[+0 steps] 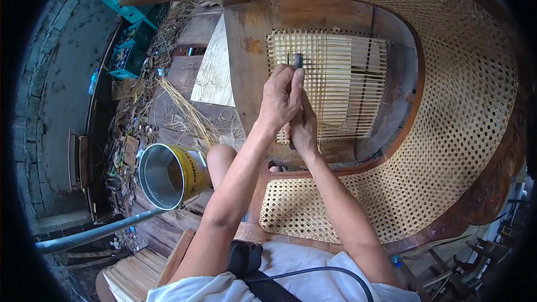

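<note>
My left hand [278, 98] is closed over the half-woven cane seat panel [335, 81]. By its thumb sticks up a short dark-tipped tool [298, 60], whose kind I cannot make out. Just below and to the right, my right hand [304, 132] is also closed, its fingers curled round something dark and mostly hidden. The panel has cane strands crossing in a grid at its left, with mostly crosswise strands at its right. It sits in a wooden chair seat frame [246, 45].
The chair's curved woven cane back [456, 117] wraps round the right side. A yellow metal bucket [193, 173] stands at the left beside my knee. Beyond it lie loose cane strips [184, 106], a pale board [215, 72] and teal crates [128, 59]. A metal pipe [95, 236] juts in at lower left.
</note>
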{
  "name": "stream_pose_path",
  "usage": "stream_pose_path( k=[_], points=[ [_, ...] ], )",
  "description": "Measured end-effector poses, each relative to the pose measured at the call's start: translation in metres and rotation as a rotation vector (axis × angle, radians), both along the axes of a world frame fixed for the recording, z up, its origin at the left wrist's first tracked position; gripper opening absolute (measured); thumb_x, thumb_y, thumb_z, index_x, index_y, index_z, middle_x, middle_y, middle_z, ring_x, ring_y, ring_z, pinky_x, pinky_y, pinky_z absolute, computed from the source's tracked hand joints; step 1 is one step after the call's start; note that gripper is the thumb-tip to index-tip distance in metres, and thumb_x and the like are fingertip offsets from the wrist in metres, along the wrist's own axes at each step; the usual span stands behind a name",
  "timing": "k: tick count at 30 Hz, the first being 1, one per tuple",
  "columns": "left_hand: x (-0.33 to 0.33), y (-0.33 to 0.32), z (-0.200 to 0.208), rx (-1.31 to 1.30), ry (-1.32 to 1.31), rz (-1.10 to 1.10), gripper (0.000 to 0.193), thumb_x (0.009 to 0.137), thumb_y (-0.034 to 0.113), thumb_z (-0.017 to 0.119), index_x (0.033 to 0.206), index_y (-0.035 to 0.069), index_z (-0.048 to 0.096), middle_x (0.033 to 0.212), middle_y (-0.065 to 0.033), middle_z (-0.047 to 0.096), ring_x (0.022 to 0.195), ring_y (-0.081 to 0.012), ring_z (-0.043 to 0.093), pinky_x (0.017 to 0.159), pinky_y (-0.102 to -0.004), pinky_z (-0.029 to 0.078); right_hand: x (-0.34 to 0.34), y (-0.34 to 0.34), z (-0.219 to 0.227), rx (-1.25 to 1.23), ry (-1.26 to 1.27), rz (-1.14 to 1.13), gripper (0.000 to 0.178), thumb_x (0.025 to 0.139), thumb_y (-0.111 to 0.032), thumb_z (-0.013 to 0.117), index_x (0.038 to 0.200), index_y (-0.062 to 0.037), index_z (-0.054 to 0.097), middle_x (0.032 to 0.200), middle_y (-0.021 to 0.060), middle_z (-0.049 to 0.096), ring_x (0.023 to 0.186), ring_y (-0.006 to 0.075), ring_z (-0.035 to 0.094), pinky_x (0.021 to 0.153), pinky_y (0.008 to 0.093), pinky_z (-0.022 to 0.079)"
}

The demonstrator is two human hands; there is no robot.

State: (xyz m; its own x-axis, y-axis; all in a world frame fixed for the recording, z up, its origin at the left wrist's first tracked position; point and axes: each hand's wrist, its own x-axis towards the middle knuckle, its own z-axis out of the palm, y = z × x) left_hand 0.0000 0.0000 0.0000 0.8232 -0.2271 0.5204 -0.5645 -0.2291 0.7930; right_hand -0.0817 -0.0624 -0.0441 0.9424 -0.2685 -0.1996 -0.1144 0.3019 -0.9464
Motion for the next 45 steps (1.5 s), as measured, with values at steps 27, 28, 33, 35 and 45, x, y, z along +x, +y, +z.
stream_pose_path(
  k=[27,28,33,35,45],
  points=[
    [0.014,-0.007,0.004,-0.059,-0.031,0.021,0.026,0.100,0.012,0.057,0.079,-0.003,0.053,0.072,-0.0138,0.047,0.063,-0.0280,0.045,0.060,-0.0385,0.040,0.025,0.002,-0.002,-0.028,-0.050,-0.022,0.048,0.108,-0.026,0.040,0.154,-0.0156,0.034,0.063,-0.0045,0.046,0.042,0.0039,0.041,0.036,0.0225,0.032],
    [0.009,-0.005,0.006,-0.069,-0.040,0.017,0.026,0.100,0.012,0.057,0.079,-0.003,0.053,0.072,-0.0137,0.046,0.063,-0.0279,0.044,0.060,-0.0385,0.040,0.019,-0.001,-0.002,0.006,-0.054,-0.036,0.047,0.108,-0.026,0.040,0.154,-0.0157,0.035,0.063,-0.0044,0.046,0.042,0.0042,0.041,0.036,0.0228,0.033],
    [-0.039,0.015,-0.008,-0.101,0.040,-0.041,0.021,0.098,0.009,0.059,0.081,-0.003,0.057,0.077,-0.0136,0.053,0.068,-0.0265,0.052,0.064,-0.0367,0.045,-0.025,-0.009,-0.012,0.043,0.160,-0.053,0.027,0.106,-0.033,0.048,0.103,-0.0070,0.054,0.060,-0.0043,0.046,0.040,0.0049,0.041,0.035,0.0235,0.033],
    [-0.042,0.018,-0.017,-0.079,0.078,-0.041,0.020,0.098,0.009,0.059,0.082,-0.003,0.057,0.080,-0.0129,0.056,0.069,-0.0245,0.054,0.064,-0.0348,0.046,-0.035,-0.005,-0.012,-0.001,0.259,-0.057,0.032,0.104,-0.038,0.049,0.090,-0.0089,0.048,0.059,-0.0040,0.044,0.041,0.0064,0.041,0.036,0.0253,0.032],
    [-0.028,0.017,-0.022,-0.026,0.058,-0.065,0.021,0.100,0.011,0.058,0.085,-0.003,0.059,0.080,-0.0120,0.056,0.069,-0.0232,0.052,0.063,-0.0347,0.045,-0.019,0.001,-0.009,0.035,0.251,-0.191,0.037,0.101,-0.041,0.049,0.090,-0.0061,0.053,0.061,-0.0025,0.043,0.048,0.0077,0.041,0.043,0.0281,0.034]
  ],
)
